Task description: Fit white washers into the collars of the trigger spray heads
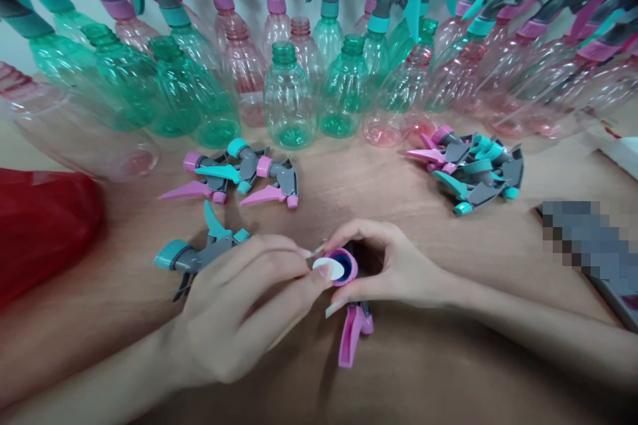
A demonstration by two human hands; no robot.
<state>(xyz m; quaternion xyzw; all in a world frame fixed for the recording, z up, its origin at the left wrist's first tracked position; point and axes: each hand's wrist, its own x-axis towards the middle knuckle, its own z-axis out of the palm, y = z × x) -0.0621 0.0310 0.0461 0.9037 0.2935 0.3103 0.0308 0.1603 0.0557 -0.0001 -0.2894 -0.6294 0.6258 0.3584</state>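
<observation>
My right hand (pixel 393 262) is closed around a pink-collared spray trigger head (pixel 351 335), with the open underside of its collar turned up toward me and its pink lever pointing down to the front. Between the thumb and fingers of my left hand (pixel 254 299) is a small white disc (pixel 329 269), held over the collar's dark opening and partly covering it. Just behind my left hand a teal-collared spray trigger head (pixel 199 255) lies on the table, partly hidden by the fingers.
Spray trigger heads lie in a group (pixel 246 169) left of centre and a pile (pixel 476 166) at the right. Behind stand many pink and green bottles (pixel 290 103), several uncapped. A red bag (pixel 44 232) is at the left edge, a flat dark, partly pixelated object (pixel 588 252) at the right.
</observation>
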